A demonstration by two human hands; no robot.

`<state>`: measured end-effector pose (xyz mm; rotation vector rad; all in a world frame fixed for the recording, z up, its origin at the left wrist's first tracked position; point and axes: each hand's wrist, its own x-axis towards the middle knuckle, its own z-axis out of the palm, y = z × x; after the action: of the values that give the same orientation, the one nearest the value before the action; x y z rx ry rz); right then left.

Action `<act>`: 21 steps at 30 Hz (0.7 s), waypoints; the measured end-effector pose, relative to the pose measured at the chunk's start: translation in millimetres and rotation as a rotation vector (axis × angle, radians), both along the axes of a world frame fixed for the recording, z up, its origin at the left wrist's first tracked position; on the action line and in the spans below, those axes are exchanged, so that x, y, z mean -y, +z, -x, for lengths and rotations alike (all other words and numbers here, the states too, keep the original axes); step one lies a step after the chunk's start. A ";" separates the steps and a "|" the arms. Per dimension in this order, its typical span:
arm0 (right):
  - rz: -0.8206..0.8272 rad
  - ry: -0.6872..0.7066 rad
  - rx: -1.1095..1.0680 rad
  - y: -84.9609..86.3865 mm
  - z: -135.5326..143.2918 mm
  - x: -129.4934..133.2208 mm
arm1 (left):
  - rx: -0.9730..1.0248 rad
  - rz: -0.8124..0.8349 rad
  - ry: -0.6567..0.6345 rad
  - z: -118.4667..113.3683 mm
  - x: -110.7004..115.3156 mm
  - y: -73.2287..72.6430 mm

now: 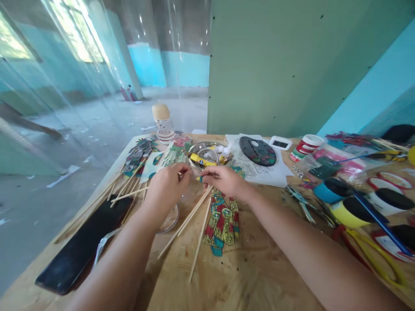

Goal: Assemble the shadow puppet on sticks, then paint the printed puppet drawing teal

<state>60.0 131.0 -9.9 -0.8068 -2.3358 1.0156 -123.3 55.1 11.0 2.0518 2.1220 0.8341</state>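
Note:
Both hands are raised over the middle of the wooden table (259,276). My left hand (170,185) has its thumb and fingers pinched together; whatever lies between them is too small to name. Just to its right, my right hand (223,179) pinches a small teal and yellow piece (200,178) at its fingertips. A narrow gap separates the hands. Below my right hand lie several thin wooden sticks (194,211) and a pile of red, yellow and teal patterned cutouts (223,220). A round clear dish (170,218) is partly hidden by my left wrist.
Behind the hands sits a metal bowl (207,147) with a yellow tube (202,160). A black phone (84,246) and more sticks lie left. Pliers (304,203), paint jars (350,211) and yellow-handled scissors (372,255) stand or lie right. A bottle (164,125) stands far back.

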 end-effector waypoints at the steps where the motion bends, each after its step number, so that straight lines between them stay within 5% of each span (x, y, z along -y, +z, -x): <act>1: 0.071 -0.022 -0.070 2.6 -3.3 -1.1 | 0.005 -0.030 -0.020 -2.7 1.5 0.9; 8: 0.239 -0.044 -0.314 9.6 -17.2 -2.2 | -0.009 -0.265 -0.138 -14.3 10.9 -2.3; 21: 0.175 -0.076 -0.239 14.5 -13.4 7.0 | -0.162 -0.328 -0.183 -15.3 11.2 -7.8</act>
<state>73.4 123.9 4.6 -0.7851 -2.0220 1.2241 -108.0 43.8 3.2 2.5094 1.9357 1.0828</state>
